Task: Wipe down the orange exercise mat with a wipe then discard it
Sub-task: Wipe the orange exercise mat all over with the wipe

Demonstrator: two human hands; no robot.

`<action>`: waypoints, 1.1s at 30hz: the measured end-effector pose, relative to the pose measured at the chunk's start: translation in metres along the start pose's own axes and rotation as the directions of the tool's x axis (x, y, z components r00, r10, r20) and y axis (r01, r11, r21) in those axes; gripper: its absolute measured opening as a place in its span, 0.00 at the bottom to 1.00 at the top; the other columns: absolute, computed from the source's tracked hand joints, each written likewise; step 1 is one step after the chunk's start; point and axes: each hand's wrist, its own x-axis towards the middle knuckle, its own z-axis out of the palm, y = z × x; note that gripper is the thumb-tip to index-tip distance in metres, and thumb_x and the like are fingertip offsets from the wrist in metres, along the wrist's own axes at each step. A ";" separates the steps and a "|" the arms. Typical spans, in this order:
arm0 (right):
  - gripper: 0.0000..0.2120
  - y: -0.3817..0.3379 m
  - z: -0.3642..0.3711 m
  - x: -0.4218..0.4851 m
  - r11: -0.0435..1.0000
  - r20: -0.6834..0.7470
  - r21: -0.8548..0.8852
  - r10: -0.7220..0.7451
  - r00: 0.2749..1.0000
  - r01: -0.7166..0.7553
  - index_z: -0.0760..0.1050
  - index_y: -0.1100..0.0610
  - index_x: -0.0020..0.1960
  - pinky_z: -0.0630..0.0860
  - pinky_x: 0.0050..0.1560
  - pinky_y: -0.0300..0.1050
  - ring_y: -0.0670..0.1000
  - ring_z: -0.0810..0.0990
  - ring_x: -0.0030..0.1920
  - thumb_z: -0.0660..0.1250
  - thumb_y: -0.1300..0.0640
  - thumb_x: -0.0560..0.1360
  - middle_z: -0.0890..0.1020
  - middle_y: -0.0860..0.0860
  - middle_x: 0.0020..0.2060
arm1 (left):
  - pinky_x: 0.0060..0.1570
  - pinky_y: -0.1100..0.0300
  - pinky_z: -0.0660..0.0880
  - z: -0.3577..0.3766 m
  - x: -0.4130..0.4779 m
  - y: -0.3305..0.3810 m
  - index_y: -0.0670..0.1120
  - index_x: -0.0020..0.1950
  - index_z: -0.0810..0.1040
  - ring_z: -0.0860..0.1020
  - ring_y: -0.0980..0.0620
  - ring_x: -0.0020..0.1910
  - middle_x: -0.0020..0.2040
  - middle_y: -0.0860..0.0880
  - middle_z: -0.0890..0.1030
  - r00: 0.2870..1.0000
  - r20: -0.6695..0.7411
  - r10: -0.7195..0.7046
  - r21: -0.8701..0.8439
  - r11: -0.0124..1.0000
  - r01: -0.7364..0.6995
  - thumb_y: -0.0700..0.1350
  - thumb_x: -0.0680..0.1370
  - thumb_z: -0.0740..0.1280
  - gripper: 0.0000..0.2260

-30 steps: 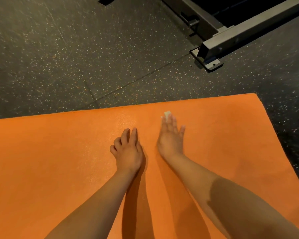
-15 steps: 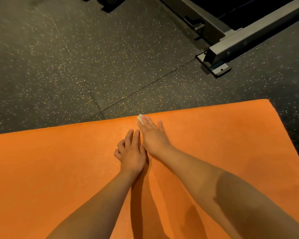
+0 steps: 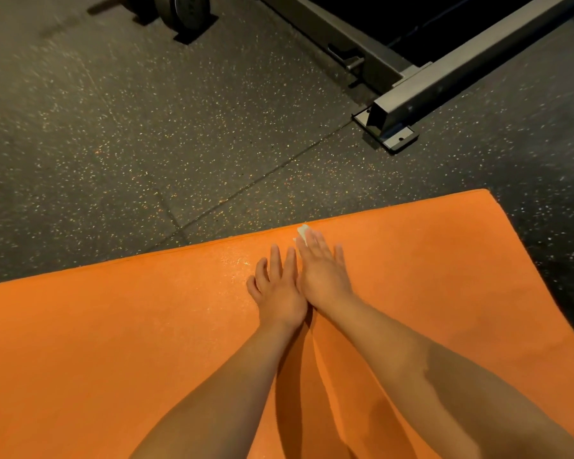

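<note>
The orange exercise mat (image 3: 113, 342) lies flat on the dark speckled floor and fills the lower part of the head view. My right hand (image 3: 322, 273) presses flat on the mat near its far edge, fingers straight. A small white wipe (image 3: 303, 232) pokes out from under its fingertips; most of the wipe is hidden beneath the hand. My left hand (image 3: 279, 289) rests flat on the mat just left of the right hand, touching it, and holds nothing. A damp sheen shows on the mat left of the hands.
A grey metal rack frame (image 3: 411, 104) with a bolted foot plate stands on the floor beyond the mat's far right corner. Weight plates (image 3: 179, 11) sit in a holder at the top. Dark rubber floor (image 3: 146, 144) surrounds the mat.
My right hand slid the wipe left along the mat's far edge until it met my left hand, then held there. My left hand stayed in place.
</note>
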 end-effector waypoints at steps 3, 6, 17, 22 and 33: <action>0.35 0.029 -0.007 0.000 0.994 -0.008 -0.095 -0.056 0.998 0.055 0.46 0.45 0.83 0.36 0.77 0.62 0.47 0.37 0.81 0.58 0.58 0.81 0.41 0.42 0.82 | 0.75 0.42 0.45 -0.002 -0.002 0.006 0.60 0.81 0.51 0.45 0.44 0.79 0.83 0.52 0.43 1.000 -0.023 -0.008 0.007 1.000 0.008 0.55 0.84 0.52 0.25; 0.37 0.046 -0.007 -0.010 0.994 -0.058 -0.047 0.101 0.993 -0.104 0.44 0.45 0.83 0.37 0.77 0.61 0.48 0.37 0.81 0.59 0.57 0.81 0.40 0.44 0.82 | 0.73 0.40 0.51 0.005 -0.013 0.016 0.57 0.80 0.60 0.52 0.41 0.78 0.83 0.49 0.51 0.998 -0.044 0.035 0.020 0.999 -0.034 0.54 0.82 0.56 0.25; 0.31 0.076 0.006 -0.084 0.993 -0.070 -0.053 0.100 0.993 -0.104 0.45 0.44 0.83 0.38 0.77 0.63 0.50 0.37 0.81 0.51 0.56 0.84 0.40 0.41 0.81 | 0.75 0.44 0.50 0.026 -0.073 0.027 0.54 0.82 0.55 0.47 0.46 0.81 0.83 0.51 0.48 0.995 0.034 0.090 0.064 0.994 -0.092 0.52 0.83 0.56 0.26; 0.28 0.064 0.013 -0.153 0.999 0.069 -0.025 -0.047 0.996 0.048 0.42 0.45 0.83 0.34 0.78 0.59 0.47 0.34 0.80 0.49 0.50 0.86 0.39 0.42 0.81 | 0.74 0.46 0.49 0.042 -0.122 0.042 0.57 0.81 0.54 0.49 0.45 0.78 0.83 0.54 0.46 0.998 0.056 0.003 -0.018 1.000 -0.002 0.53 0.84 0.54 0.25; 0.30 0.077 0.032 -0.270 0.997 0.189 -0.060 -0.036 0.981 0.048 0.44 0.45 0.83 0.37 0.78 0.62 0.49 0.38 0.81 0.51 0.53 0.84 0.43 0.44 0.82 | 0.73 0.45 0.51 0.061 -0.237 0.037 0.57 0.81 0.55 0.49 0.46 0.79 0.82 0.53 0.47 0.984 0.180 -0.001 0.033 0.999 -0.005 0.54 0.84 0.54 0.25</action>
